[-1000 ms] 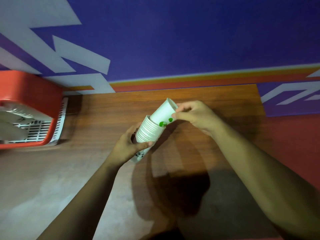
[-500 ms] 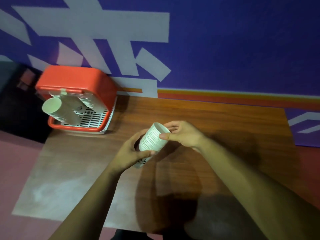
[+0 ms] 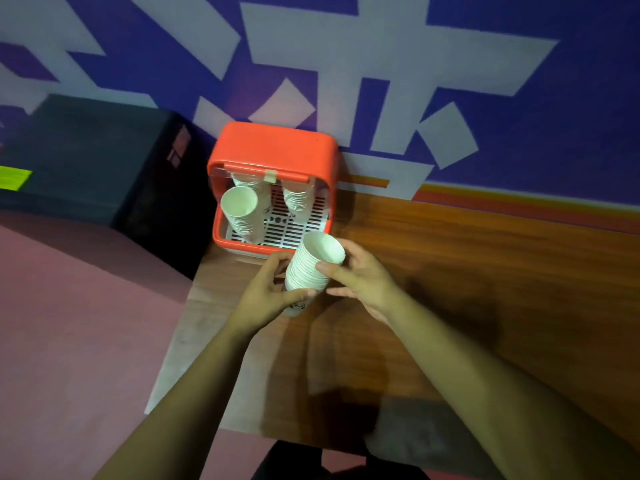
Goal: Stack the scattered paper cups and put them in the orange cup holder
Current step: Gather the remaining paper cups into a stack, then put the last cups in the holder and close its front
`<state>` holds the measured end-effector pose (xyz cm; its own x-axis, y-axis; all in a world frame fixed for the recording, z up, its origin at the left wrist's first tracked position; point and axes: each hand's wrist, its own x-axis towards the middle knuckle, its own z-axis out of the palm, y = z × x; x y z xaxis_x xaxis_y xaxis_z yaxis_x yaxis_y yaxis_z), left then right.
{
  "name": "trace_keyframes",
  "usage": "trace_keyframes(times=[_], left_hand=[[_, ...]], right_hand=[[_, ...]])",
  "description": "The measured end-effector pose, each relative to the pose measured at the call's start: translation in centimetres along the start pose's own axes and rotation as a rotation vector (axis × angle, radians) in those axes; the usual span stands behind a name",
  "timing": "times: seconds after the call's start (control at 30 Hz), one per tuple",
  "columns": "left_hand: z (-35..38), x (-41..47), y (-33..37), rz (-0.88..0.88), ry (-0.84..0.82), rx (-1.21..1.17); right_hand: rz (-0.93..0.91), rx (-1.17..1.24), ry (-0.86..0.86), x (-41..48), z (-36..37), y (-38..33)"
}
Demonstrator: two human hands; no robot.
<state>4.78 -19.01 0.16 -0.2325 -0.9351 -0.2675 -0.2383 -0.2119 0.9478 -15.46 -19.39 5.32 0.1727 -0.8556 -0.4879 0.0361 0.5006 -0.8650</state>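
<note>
A stack of white paper cups [image 3: 310, 265] is tilted, its open mouth up and to the right, just in front of the orange cup holder [image 3: 277, 148]. My left hand [image 3: 266, 294] grips the stack's lower end. My right hand [image 3: 360, 278] holds its upper part with thumb and fingers. Inside the holder, on its white slotted tray, one cup stack [image 3: 242, 214] leans at the left with its mouth showing, and another stack [image 3: 298, 199] stands behind at the right.
The holder sits at the far left corner of the wooden table [image 3: 485, 271], against the purple and white wall. A dark box [image 3: 93, 154] stands on the pink floor to the left of the table.
The cup that stuck out of the stack a second ago is pushed fully in. Both hands have carried the stack left and closer to the orange holder, and my view has swung left.
</note>
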Motion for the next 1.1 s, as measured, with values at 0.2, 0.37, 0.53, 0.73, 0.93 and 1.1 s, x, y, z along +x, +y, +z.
trace_keyframes(times=[0.2, 0.37, 0.53, 0.73, 0.93, 1.1], left_hand=[[-2.8, 3.2, -0.7, 0.104, 0.056, 0.012], [-2.8, 5.7, -0.9, 0.185, 0.188, 0.071], [-2.4, 6.7, -1.2, 0.168, 0.211, -0.066], [-3.2, 8.0, -2.6, 0.153, 0.166, -0.074], [-2.5, 8.8, -4.6, 0.065, 0.111, -0.046], [-2.6, 9.3, -4.4, 0.036, 0.080, -0.024]], right_hand=[[-0.085, 0.038, 0.042, 3.0, 3.2, -1.3], [-0.228, -0.129, 0.141, 5.8, 3.5, -2.6], [-0.255, -0.162, 0.164, 8.9, 4.0, -1.6], [-0.243, -0.187, 0.200, 11.2, 4.3, -0.7], [-0.203, -0.230, 0.199, 12.6, 3.9, 1.7], [-0.144, -0.244, 0.190, 13.7, 3.1, 2.8]])
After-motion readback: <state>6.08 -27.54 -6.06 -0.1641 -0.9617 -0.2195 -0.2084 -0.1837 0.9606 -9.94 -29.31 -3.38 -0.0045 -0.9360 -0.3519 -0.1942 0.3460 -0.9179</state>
